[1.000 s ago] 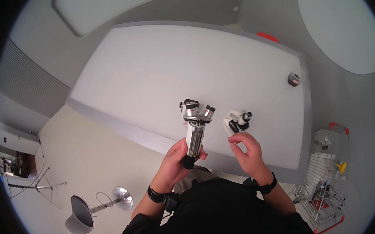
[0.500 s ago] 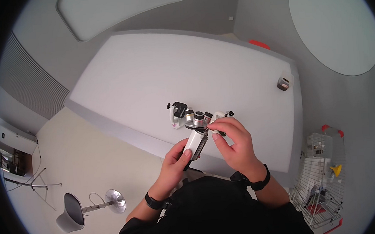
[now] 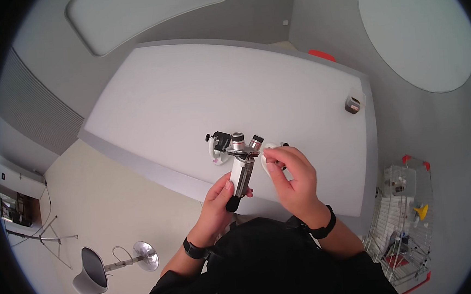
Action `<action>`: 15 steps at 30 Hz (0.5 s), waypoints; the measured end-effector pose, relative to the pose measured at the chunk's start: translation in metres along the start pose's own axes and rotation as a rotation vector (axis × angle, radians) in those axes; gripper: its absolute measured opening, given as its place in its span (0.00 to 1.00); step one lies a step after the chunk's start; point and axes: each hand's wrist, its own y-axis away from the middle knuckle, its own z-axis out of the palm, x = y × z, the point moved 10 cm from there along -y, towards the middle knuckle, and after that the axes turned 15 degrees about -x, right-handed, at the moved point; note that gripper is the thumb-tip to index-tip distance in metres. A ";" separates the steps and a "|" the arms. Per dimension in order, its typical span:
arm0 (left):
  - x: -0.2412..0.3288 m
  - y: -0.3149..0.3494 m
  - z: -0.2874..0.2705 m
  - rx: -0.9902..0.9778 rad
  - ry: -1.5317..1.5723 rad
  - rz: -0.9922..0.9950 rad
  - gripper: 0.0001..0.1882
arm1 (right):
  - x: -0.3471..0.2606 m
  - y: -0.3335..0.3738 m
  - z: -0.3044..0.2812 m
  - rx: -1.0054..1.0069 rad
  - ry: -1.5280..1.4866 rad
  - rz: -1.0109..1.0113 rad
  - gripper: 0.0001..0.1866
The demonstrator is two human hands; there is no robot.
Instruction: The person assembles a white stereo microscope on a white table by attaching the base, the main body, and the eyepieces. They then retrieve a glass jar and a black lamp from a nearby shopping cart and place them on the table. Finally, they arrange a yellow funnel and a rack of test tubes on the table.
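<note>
Upside down in my left hand (image 3: 216, 204) is a microscope head (image 3: 240, 179), its white tube gripped by fingers and thumb. The black eyepiece end (image 3: 232, 203) points toward me. At the far end sits a silver nosepiece (image 3: 243, 152), and two objective lenses (image 3: 238, 141) stick up from it. My right hand (image 3: 295, 175) is just right of the nosepiece, thumb and forefinger brought together in a pinch. Whatever lies between those fingertips is too small to make out. Behind the hands, white microscope stand parts with a black piece (image 3: 221, 141) lie on the table, partly hidden.
The white table (image 3: 161, 97) spreads out ahead. A small dark container (image 3: 353, 105) stands near its right edge. To the right is a wire cart (image 3: 402, 228) with boxes and a yellow item; at lower left, a grey stool (image 3: 94, 271) and a thin metal stand (image 3: 56, 234).
The microscope head has turned in my left hand and stands more upright; two objectives show where three did. My right fingertips are slightly farther from the nosepiece.
</note>
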 end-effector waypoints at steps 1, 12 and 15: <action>0.002 -0.003 -0.001 -0.024 0.008 0.012 0.24 | -0.001 0.002 -0.003 0.051 0.032 -0.024 0.07; 0.000 -0.016 -0.008 -0.080 0.259 -0.052 0.27 | 0.042 0.009 0.026 -0.098 -0.059 0.127 0.04; -0.012 -0.016 -0.013 -0.038 0.405 -0.120 0.27 | 0.053 0.011 0.043 -0.179 -0.057 0.160 0.09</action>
